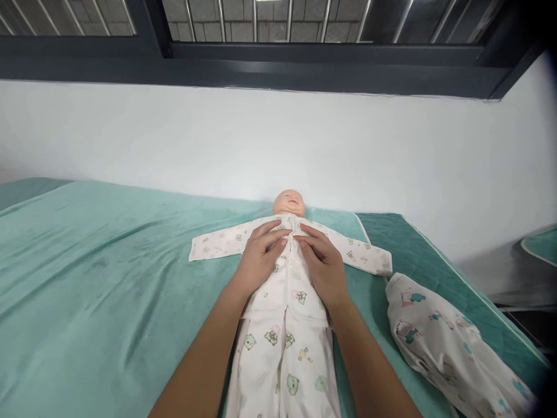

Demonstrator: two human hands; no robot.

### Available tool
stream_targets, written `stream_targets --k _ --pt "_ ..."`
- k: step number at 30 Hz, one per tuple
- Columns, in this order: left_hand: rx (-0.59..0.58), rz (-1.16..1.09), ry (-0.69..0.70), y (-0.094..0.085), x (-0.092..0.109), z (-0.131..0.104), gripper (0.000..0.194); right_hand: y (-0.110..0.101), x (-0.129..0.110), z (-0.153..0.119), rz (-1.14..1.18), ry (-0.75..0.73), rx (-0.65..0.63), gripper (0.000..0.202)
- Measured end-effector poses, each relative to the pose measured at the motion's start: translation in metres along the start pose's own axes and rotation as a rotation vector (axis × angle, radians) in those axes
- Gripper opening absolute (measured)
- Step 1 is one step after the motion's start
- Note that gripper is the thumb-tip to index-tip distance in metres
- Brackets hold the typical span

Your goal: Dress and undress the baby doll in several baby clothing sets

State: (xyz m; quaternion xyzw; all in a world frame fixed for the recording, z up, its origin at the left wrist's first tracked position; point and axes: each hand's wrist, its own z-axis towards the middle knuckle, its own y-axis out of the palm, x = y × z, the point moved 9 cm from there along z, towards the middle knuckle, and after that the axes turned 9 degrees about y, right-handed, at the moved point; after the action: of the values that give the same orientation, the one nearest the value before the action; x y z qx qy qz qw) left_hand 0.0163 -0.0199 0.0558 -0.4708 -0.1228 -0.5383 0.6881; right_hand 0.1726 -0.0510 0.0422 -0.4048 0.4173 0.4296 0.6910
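A baby doll lies on its back in a white printed top, its long sleeves spread to both sides. White printed trousers cover its lower part. My left hand rests on the left side of the chest, fingers spread near the front opening. On the opposite side, my right hand has its thumb and fingertips at the opening's edge, close to a button below the collar. Whether cloth or a button is pinched between those fingers is too small to tell.
Light green cloth with folds covers the bed, with darker green bedding at the right. A bundled white printed cloth lies at lower right. Behind the doll's head stands a white wall below a dark window frame.
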Motion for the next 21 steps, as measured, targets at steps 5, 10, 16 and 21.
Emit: stream_targets --k 5,10,16,21 --pt "-0.001 0.009 0.024 0.0 0.002 -0.001 0.031 0.002 -0.004 0.0 -0.04 -0.032 -0.044 0.024" --pt "-0.008 0.021 0.031 0.0 0.003 0.0 0.032 0.004 -0.003 0.001 -0.032 -0.008 -0.057 0.022" --pt "-0.021 0.065 0.031 0.0 0.005 0.001 0.032 0.003 0.001 0.013 -0.007 0.058 -0.003 0.011" --pt "-0.019 0.077 0.035 0.001 0.005 0.0 0.033 0.001 -0.007 0.017 -0.071 0.028 0.037 0.009"
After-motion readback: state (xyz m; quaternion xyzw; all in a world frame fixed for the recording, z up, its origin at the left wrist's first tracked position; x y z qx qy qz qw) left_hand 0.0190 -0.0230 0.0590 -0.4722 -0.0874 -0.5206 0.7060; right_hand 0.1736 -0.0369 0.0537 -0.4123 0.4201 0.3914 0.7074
